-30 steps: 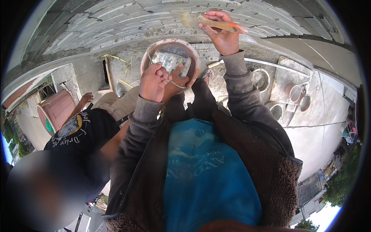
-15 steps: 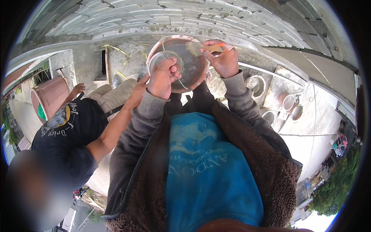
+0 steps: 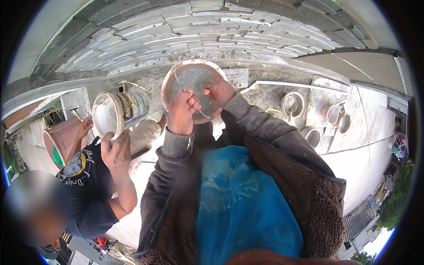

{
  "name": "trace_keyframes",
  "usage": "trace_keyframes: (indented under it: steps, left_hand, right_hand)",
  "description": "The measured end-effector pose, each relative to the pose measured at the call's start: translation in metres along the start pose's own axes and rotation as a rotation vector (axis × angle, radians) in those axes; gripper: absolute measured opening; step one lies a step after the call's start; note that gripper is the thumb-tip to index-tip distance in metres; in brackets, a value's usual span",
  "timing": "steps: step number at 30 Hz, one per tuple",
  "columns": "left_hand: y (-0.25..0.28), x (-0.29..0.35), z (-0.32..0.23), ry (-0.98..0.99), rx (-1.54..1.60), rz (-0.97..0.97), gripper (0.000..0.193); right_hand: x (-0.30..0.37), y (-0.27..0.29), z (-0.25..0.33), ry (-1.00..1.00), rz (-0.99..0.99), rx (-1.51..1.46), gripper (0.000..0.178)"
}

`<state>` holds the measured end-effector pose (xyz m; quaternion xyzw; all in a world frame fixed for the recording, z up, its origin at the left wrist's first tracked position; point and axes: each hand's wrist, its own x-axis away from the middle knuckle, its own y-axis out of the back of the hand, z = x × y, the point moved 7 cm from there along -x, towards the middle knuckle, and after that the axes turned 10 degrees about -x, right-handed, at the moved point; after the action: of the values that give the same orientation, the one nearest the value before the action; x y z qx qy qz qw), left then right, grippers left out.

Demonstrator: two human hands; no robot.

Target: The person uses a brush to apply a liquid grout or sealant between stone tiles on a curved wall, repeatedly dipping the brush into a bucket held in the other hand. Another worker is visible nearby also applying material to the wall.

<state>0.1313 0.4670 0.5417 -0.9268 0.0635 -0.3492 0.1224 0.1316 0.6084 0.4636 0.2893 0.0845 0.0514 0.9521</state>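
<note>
A round reddish-pink bucket (image 3: 168, 84) with grey, watery liquid inside hangs before me, close to the stone wall. My left hand (image 3: 182, 111) is closed around the bucket's thin wire handle (image 3: 176, 74), over the near left rim. Inside the right part of the bucket, my right hand (image 3: 219, 92) is closed on a paintbrush; only a bit of its orange handle (image 3: 206, 91) shows, and the bristles are hidden. At my left, a co-worker's hand (image 3: 115, 152) grips a whitish plastic pail (image 3: 106, 115) with a dark printed label, tilted so that its mouth faces my side.
Layered grey stone cladding (image 3: 212, 33) covers the wall ahead. On the right lie a long white strip (image 3: 300, 86), a round basin (image 3: 292, 104) and several smaller pails (image 3: 330, 115). A pink barrel (image 3: 66, 143) stands beyond the co-worker (image 3: 84, 190).
My right hand has lowered the brush from above the rim into the bucket. The co-worker's pail has moved from over the bucket to the left. My left hand still grips the handle.
</note>
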Motion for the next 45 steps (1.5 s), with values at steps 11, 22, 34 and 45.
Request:
trace_keyframes:
  steps: [11, 22, 34, 45]
  left_hand:
    - [0.080, -0.018, 0.013, 0.030, 0.245, 0.009, 0.011]
    - [0.168, -0.013, 0.044, 0.093, 0.162, -0.159, 0.011]
    - [0.258, -0.007, 0.068, 0.160, 0.126, -0.103, 0.015]
    - [0.251, -0.016, 0.048, 0.139, 0.150, -0.027, 0.012]
  right_hand:
    - [-0.057, 0.082, -0.028, -0.121, -0.920, -1.281, 0.017]
    - [-0.106, 0.085, -0.014, 0.408, -1.191, -0.161, 0.015]
    - [-0.096, 0.100, -0.005, 0.321, -1.269, -0.147, 0.014]
    - [-0.096, 0.092, -0.025, 0.241, -1.540, -0.612, 0.021]
